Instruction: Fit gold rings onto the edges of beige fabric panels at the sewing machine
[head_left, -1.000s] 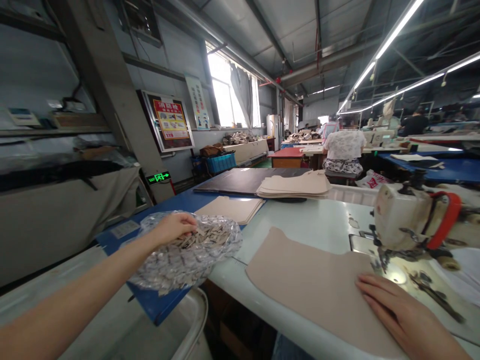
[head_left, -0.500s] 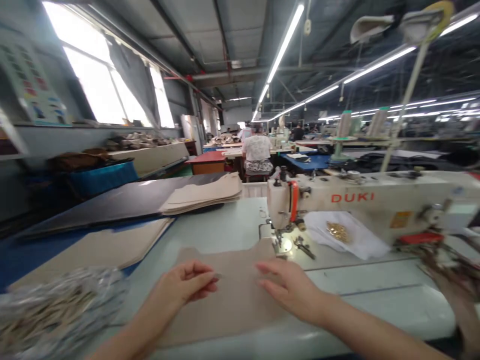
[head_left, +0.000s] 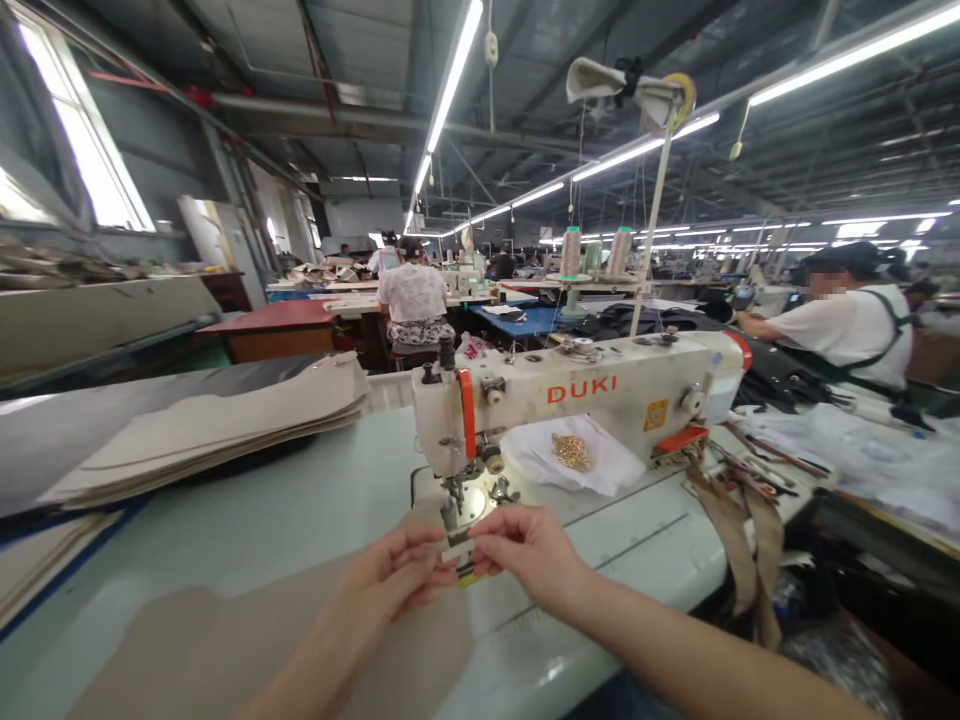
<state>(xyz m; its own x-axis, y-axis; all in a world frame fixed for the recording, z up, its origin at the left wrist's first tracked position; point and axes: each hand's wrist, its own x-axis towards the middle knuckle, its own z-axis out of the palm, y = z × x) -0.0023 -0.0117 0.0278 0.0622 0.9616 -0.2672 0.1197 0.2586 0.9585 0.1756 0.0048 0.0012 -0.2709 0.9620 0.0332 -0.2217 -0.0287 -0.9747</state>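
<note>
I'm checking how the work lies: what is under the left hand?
The beige panel lies below the left hand, on the tabletop. Hand and forearm cover part of it, which can't be seen.

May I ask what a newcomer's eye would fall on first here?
The white sewing machine with orange DUKI lettering dominates the middle. Gold-coloured pieces shine on a white sheet below its lettering. In front, the left hand and right hand hold a small pale strip.

1. On the left side, a bright window (head_left: pixel 94 130) is in the grey wall (head_left: pixel 169 165); a grey curtain (head_left: pixel 37 110) hangs at it.
2. Under the dark ceiling (head_left: pixel 375 40), long white lamps (head_left: pixel 454 75) are shining.
3. Farther, a red-topped table (head_left: pixel 277 317) stands left of a blue table (head_left: pixel 510 322).
</note>
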